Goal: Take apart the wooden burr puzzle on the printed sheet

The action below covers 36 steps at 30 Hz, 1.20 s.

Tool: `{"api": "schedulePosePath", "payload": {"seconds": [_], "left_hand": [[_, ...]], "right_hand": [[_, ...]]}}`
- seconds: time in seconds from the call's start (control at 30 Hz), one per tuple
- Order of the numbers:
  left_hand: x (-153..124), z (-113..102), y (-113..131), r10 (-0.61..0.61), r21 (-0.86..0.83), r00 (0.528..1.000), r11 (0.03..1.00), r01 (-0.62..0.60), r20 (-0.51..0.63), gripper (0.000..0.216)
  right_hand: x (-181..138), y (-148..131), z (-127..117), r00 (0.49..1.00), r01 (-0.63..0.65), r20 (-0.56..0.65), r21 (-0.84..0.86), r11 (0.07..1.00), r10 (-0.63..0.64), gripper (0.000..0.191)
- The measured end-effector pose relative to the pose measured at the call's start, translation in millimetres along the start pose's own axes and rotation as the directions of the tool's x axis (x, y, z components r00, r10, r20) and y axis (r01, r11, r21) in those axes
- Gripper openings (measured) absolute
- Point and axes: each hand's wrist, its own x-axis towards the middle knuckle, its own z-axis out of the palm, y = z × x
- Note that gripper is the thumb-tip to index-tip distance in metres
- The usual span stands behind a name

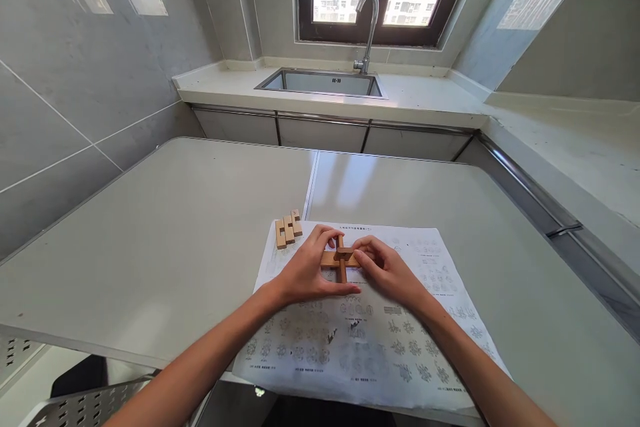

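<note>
A small wooden puzzle (342,259) of crossed notched bars rests on a printed instruction sheet (365,340) near the table's front. My left hand (307,270) grips its left side, thumb below and fingers curled over the top. My right hand (387,270) holds the right end of the horizontal bar with its fingertips. Three loose wooden bars (288,229) lie side by side at the sheet's upper left corner, just beyond my left hand.
The grey table (165,240) has a seam down its middle. Behind it runs a counter with a steel sink (323,82) and a curved faucet (369,27) under a window. A perforated metal chair (85,403) shows at the lower left.
</note>
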Motion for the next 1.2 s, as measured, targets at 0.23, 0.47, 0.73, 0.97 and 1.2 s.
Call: {"api": "schedulePosePath", "payload": {"seconds": [0.23,0.47,0.73,0.97,1.2], "left_hand": [[-2.7,1.6,-3.2,-0.027,0.105,0.999,0.994,0.023,0.034,0.084],[-3.5,1.5,-4.9,-0.038,0.168,0.998,0.985,0.03,0.043,0.092],[-3.2,1.2,-5.9,0.026,0.211,0.999,0.977,-0.033,0.032,0.098],[-2.2,3.0,-3.2,0.102,0.263,0.994,0.959,-0.107,0.032,0.1],[-3.3,0.7,-0.9,0.066,0.206,0.997,0.976,-0.072,0.037,0.064]], "right_hand": [[-1.0,3.4,0.5,0.999,0.025,-0.019,-0.145,0.989,-0.028,0.029],[0.2,0.2,0.7,0.999,0.038,-0.02,-0.188,0.982,-0.043,0.029],[0.5,2.9,4.1,1.0,0.006,0.001,0.053,0.999,-0.006,0.035],[1.3,3.7,9.1,0.996,-0.052,0.081,0.238,0.97,0.033,0.042],[1.8,-4.1,3.6,0.995,-0.08,0.074,0.281,0.956,0.062,0.041]]}}
